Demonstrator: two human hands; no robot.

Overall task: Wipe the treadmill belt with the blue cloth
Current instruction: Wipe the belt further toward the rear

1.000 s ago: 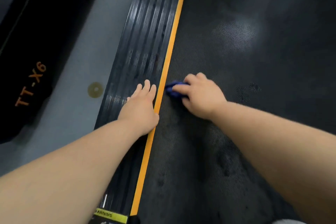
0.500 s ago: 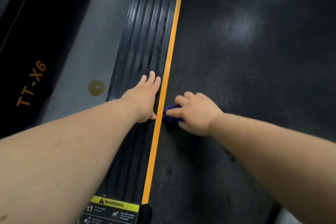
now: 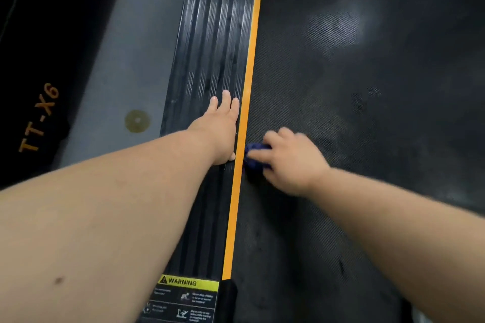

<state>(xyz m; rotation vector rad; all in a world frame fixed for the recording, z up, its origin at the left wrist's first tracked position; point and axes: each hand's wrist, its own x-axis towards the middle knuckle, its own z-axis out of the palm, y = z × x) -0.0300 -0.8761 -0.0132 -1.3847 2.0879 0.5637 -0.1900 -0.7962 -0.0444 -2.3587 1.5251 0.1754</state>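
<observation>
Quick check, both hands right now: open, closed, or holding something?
Left hand: open, flat on the ribbed side rail.
Right hand: gripping the blue cloth on the belt.

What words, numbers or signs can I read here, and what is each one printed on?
"TT-X6": orange letters on the black panel at far left.
"WARNING", beside a triangle sign: on the yellow strip of the sticker at the near end of the ribbed side rail.
Small print and pictograms lower on the sticker: too blurred to read.
</observation>
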